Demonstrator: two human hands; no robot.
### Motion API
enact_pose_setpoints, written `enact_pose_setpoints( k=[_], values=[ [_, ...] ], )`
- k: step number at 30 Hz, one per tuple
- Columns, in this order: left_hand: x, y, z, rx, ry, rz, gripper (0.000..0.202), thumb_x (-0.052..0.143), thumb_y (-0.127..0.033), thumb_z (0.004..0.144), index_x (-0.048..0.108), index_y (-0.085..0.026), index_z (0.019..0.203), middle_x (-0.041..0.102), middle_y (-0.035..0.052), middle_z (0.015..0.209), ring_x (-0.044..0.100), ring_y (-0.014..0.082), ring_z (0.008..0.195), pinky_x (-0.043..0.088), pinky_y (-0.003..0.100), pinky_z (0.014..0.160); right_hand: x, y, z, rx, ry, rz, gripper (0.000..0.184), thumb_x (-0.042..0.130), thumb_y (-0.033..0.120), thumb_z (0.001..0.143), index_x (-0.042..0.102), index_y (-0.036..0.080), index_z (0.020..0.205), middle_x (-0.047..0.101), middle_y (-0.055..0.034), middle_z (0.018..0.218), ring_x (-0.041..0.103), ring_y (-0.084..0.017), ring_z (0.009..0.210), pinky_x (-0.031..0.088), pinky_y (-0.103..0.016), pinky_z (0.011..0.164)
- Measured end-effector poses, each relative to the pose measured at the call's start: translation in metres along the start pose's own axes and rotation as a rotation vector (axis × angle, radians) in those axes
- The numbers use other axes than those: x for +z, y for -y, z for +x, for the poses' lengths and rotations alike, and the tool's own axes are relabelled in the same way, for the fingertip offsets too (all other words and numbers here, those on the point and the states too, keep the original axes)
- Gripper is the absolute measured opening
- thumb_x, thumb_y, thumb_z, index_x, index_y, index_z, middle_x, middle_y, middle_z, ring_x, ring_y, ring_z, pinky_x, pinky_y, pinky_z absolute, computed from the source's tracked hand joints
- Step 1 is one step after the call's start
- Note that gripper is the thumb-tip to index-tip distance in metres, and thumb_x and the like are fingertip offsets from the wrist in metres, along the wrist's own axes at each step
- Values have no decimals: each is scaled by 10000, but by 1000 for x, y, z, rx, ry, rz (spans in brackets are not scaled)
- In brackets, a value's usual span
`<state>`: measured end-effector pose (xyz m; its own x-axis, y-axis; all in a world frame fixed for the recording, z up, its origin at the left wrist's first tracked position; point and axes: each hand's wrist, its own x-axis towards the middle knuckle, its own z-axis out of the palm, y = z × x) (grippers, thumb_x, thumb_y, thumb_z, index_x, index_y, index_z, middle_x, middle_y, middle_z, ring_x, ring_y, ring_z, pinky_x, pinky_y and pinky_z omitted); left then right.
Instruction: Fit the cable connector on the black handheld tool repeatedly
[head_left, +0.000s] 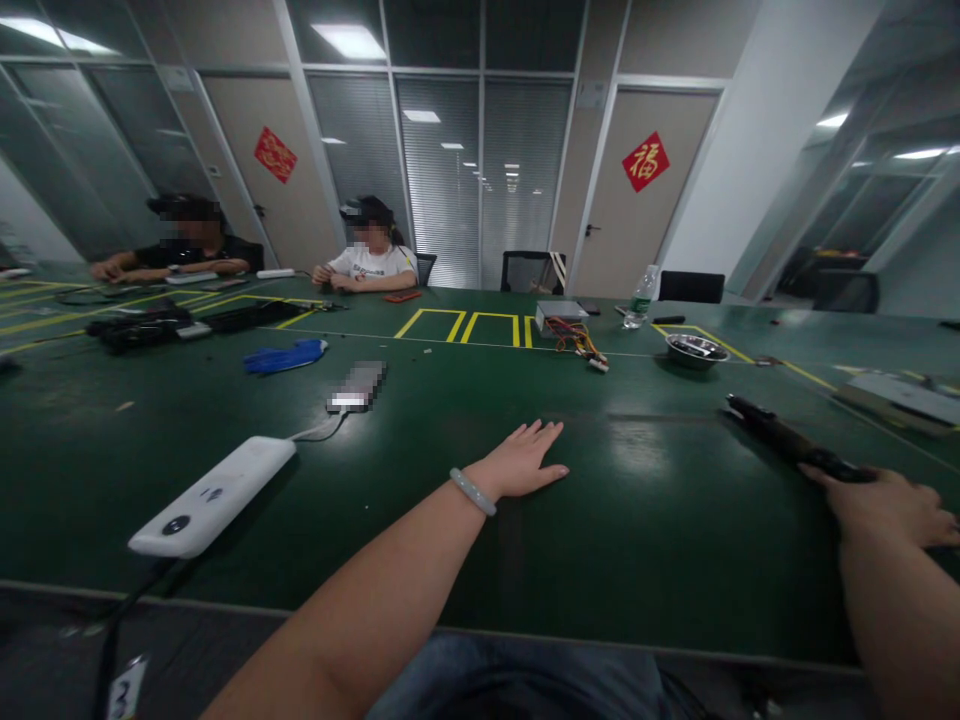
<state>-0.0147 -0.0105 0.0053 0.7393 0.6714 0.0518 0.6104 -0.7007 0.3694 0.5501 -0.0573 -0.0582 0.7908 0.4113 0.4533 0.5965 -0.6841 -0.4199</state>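
— Item one: left hand [525, 462]?
— Open, palm flat on the green table [660, 520], holding nothing; probably bracing me.
— Item two: right hand [889, 508]?
— Wrapped over the near end of the black tool [780, 437]. The tool lies on the table at my right, tip pointing away, so the table carries its weight.

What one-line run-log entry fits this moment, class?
left hand: flat, open, on green table | right hand: on near end of black tool, grip unclear | nearby: white power bank, metal bowl
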Motion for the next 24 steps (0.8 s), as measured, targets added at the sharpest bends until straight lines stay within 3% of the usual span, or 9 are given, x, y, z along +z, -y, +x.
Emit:
enact_pose_setpoints(
  k=[3, 8, 12, 18, 21, 24],
  values=[
    [-1, 0, 0, 4, 4, -2, 737, 305, -605, 932, 96, -204, 1514, 146, 80, 1559, 104, 246, 1439, 167, 417, 1156, -3, 1, 2, 224, 66, 7, 890, 662, 732, 484, 595, 296, 1256, 367, -314, 1320, 241, -518, 1273, 109, -675, 916],
    [1, 2, 0, 8, -6, -8, 744, 319, -602, 930, 73, -214, 1515, 148, 84, 1559, 112, 254, 1437, 163, 422, 1157, -12, 13, -9, 131, 34, 35, 819, 656, 711, 530, 635, 261, 1213, 383, -316, 1318, 243, -537, 1262, 100, -704, 918],
    [1, 1, -1, -8, -27, -36, 768, 332, -613, 923, 42, -220, 1515, 140, 91, 1561, 108, 264, 1436, 191, 432, 1146, -30, 42, -31, 2, 113, -14, 786, 616, 734, 583, 652, 222, 1178, 410, -297, 1312, 329, -545, 1206, 214, -707, 862],
    [-10, -16, -3, 74, -258, 74, 690, 302, -575, 951, 91, -230, 1510, 153, 56, 1565, 15, 226, 1447, 102, 444, 1169, -59, 141, -107, -385, 208, 124, 615, 573, 670, 702, 660, 235, 1127, 553, -177, 1143, 517, -416, 1029, 397, -540, 784],
    [-16, -26, -6, 111, -399, 145, 617, 268, -538, 972, 164, -233, 1499, 175, 39, 1561, 6, 200, 1448, 78, 427, 1175, -68, 198, -170, -614, 301, 256, 505, 596, 591, 729, 657, 248, 1095, 583, -108, 1077, 547, -324, 982, 432, -440, 776],
    [-18, -29, -9, 123, -452, 181, 548, 238, -497, 990, 255, -240, 1474, 236, 30, 1544, 59, 185, 1447, 103, 410, 1173, -77, 247, -239, -819, 416, 340, 374, 591, 447, 780, 645, 245, 1090, 596, -93, 1085, 558, -273, 973, 432, -383, 791]
  ],
)
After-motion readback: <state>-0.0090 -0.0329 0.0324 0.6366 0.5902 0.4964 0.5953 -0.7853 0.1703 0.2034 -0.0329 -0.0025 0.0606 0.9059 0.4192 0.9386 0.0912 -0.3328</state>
